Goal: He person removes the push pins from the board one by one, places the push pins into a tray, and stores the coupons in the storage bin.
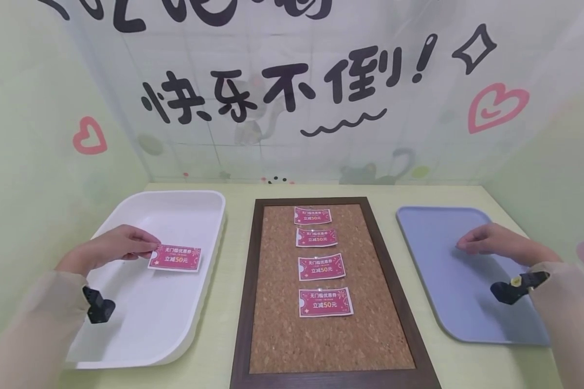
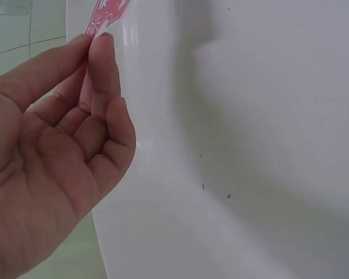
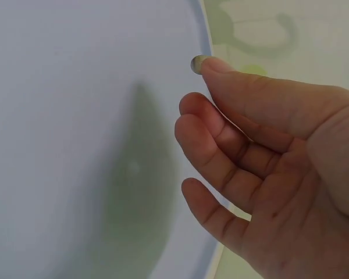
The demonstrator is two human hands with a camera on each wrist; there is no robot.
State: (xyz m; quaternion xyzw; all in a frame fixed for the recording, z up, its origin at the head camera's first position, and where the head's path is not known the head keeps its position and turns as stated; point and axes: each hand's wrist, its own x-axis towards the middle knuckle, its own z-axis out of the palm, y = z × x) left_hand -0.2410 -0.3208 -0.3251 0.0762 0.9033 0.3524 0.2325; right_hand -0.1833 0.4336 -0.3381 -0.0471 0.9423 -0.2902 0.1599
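My left hand [image 1: 114, 248] pinches a pink paper coupon [image 1: 176, 258] by its left edge, above a white tray [image 1: 213, 227]. In the left wrist view, the thumb and index finger [image 2: 104, 64] meet on the coupon's corner [image 2: 107, 14]. Over a blue tray [image 1: 433, 259], my right hand [image 1: 508, 243] holds a small round shiny thumbtack [image 3: 196, 64] at the thumb tip; its point is hidden. Between the trays lies a framed cork board [image 1: 331, 346], with several matching coupons [image 1: 325, 302] in a column, each with a small shiny spot near its top edge.
A pale green tabletop [image 1: 214, 346] lies under the board and trays. Printed cloth walls [image 1: 282, 156] with large black lettering enclose the back and both sides. The board's dark brown frame [image 1: 394, 270] has a raised look.
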